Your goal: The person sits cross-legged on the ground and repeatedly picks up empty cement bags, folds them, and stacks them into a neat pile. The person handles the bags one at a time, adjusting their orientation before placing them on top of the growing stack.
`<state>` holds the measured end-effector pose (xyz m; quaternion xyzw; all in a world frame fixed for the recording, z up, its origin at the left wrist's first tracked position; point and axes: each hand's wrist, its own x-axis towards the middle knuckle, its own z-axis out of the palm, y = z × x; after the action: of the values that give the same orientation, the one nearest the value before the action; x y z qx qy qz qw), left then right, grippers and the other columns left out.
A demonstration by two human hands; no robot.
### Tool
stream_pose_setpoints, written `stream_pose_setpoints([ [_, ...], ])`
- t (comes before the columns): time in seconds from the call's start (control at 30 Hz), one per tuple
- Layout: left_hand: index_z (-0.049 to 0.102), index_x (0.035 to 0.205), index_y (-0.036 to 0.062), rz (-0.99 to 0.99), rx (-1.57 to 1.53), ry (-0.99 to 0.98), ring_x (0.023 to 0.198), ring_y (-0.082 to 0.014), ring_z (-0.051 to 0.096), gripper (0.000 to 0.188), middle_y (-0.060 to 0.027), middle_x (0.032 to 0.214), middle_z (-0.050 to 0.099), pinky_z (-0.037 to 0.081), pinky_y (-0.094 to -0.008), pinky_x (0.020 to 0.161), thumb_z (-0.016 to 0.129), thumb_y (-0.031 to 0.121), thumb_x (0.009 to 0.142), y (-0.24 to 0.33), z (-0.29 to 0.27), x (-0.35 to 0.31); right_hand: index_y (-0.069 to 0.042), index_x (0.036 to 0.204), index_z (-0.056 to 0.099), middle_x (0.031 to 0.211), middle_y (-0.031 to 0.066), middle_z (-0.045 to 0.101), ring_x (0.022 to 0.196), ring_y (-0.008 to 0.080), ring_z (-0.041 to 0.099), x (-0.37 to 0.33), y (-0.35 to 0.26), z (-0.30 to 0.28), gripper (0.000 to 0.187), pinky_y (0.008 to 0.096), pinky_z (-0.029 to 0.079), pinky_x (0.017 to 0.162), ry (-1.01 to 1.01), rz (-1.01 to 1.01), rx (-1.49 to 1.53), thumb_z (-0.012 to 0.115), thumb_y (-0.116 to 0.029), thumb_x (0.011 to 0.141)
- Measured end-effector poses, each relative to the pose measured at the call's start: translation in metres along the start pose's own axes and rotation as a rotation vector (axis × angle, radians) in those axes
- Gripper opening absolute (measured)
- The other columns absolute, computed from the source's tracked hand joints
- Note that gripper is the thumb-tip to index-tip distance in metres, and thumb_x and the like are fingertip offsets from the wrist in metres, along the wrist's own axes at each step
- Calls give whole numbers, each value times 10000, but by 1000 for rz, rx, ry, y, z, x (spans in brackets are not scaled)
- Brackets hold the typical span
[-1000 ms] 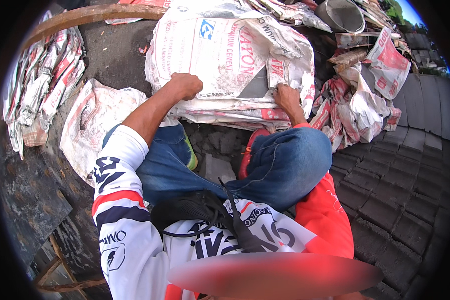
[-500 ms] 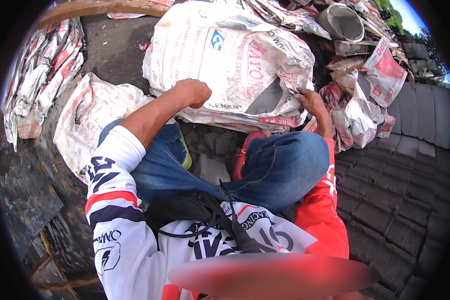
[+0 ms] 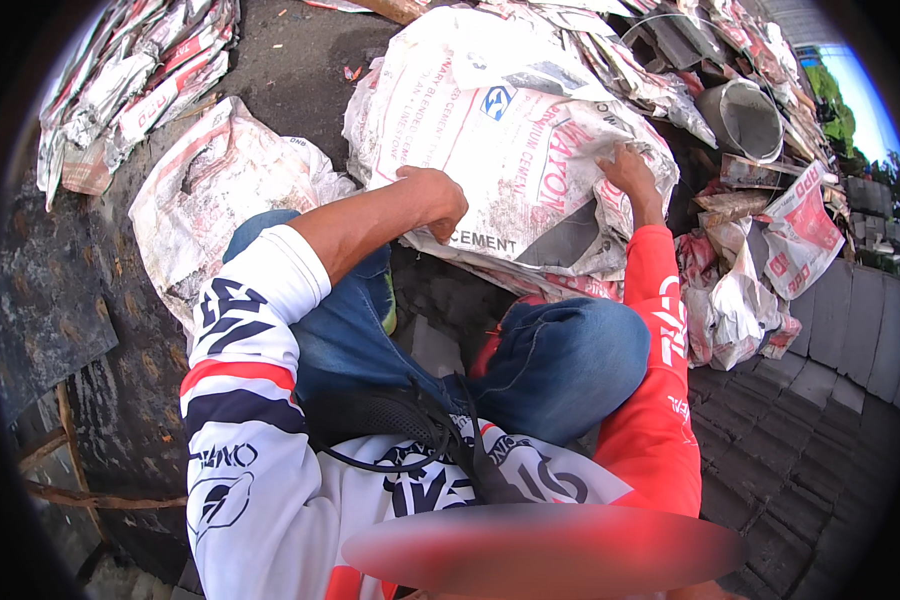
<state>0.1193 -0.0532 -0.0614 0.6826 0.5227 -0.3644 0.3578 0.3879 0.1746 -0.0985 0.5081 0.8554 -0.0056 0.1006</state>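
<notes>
A large flattened white cement sack [image 3: 440,140] with red and blue print lies in front of me on top of other sacks. My left hand [image 3: 438,203] is closed in a fist at its near left edge. Its fingertips are tucked underneath, so what they grip, if anything, is hidden. On the sack's crumpled right side rests my right hand [image 3: 630,177], fingers reaching forward over the folded material. A dark grey patch marks the near right part of the sack. My knees, in blue jeans, are bent just below its near edge.
Another crumpled sack [image 3: 220,185] lies by my left knee, and a stack of folded sacks [image 3: 135,95] is at far left. On the right are a grey-crusted bucket [image 3: 742,120], wood pieces and torn sacks [image 3: 740,290]. Dark blocks [image 3: 770,440] cover the ground at lower right.
My right hand has moved from the sack's right edge inward and farther forward over its crumpled side. My left fist has drawn back to the near edge. The view has shifted.
</notes>
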Motion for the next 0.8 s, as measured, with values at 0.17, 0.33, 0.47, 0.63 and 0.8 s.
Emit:
stream_pose_setpoints([
  [0.17,568,1354,172,-8,-54,-76,1207,-351,553,562,-47,1347,587,380,-663,985,655,465,883,-4,-3,-4,-36,1152,648,1068,234,673,1003,375,650,3,-108,-20,434,465,501,859,75,-405,190,562,-390,916],
  [0.33,501,1415,214,-15,13,-143,1245,-353,524,585,-46,1410,542,329,-681,1008,601,487,907,-2,-5,2,11,1378,460,1354,259,517,1256,386,506,26,-187,-13,650,420,432,1024,-202,-517,166,632,-373,882],
  [0.47,479,1433,224,-10,35,-196,1290,-350,483,602,-46,1434,519,252,-707,1038,589,503,911,-2,0,2,-77,1460,349,1470,220,393,1355,405,383,74,-186,-35,716,580,407,1008,434,-468,339,667,-340,875],
  [0.63,522,1400,197,44,30,-203,1250,-342,513,606,-34,1396,548,296,-734,980,607,506,886,-1,-2,4,-72,1455,367,1426,269,406,1325,427,394,144,-176,-29,650,499,368,1077,290,-444,158,583,-389,931],
  [0.8,438,1447,267,111,34,-311,1351,-385,370,667,8,1492,437,203,-819,956,639,528,868,3,-10,13,-207,1529,257,1558,168,274,1429,419,252,183,-189,39,673,641,280,1093,-52,-345,79,485,-462,950],
])
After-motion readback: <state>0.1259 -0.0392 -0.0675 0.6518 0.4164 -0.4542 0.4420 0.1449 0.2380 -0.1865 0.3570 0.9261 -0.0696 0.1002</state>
